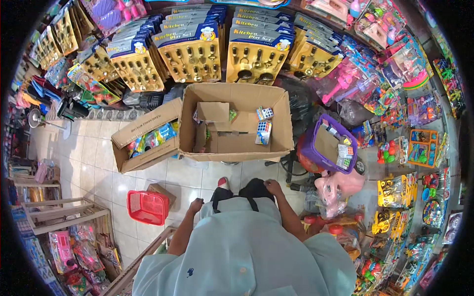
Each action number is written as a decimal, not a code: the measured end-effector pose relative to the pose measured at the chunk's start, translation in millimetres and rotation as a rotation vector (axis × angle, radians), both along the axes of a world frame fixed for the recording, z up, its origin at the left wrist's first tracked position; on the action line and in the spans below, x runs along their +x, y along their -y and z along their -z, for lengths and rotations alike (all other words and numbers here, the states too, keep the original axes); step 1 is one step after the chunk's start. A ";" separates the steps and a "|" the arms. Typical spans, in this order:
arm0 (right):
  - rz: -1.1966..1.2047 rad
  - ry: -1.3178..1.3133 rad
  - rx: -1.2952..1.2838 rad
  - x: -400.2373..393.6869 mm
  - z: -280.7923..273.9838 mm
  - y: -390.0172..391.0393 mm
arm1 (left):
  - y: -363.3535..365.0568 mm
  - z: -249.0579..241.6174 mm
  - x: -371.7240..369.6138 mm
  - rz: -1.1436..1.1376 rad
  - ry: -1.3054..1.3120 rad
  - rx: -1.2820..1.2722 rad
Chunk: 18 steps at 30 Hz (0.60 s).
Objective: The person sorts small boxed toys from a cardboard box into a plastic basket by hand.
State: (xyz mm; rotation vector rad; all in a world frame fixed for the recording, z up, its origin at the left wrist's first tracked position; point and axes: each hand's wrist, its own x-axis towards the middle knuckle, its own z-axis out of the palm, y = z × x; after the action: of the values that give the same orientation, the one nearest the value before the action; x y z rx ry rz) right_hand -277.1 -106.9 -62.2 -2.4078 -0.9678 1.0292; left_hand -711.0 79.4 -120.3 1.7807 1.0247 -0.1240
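Left hand [196,204], right hand [272,187]: I can't tell whether fingers are clenched; a bump could tip the rectangular brown cardboard box [234,157].

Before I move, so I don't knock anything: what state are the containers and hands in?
Large cardboard box: open, partly filled
Narrow cardboard box: open, holding packaged toys
Purple basket: open, holding puzzle cubes
Red basket: open, on floor
Left hand: lowered, curled
Right hand: lowered, curled
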 end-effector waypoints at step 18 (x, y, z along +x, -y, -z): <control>-0.463 -1.075 0.201 -33.9 -276.8 -209.0 | -116.1 -300.8 135.1 0.023 0.448 -0.432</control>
State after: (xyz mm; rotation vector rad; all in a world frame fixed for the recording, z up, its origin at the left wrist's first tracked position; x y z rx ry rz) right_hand -311.0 102.1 214.7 -1.1297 -1.0899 1.9378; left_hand -575.9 195.5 180.4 1.3418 0.5988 0.0389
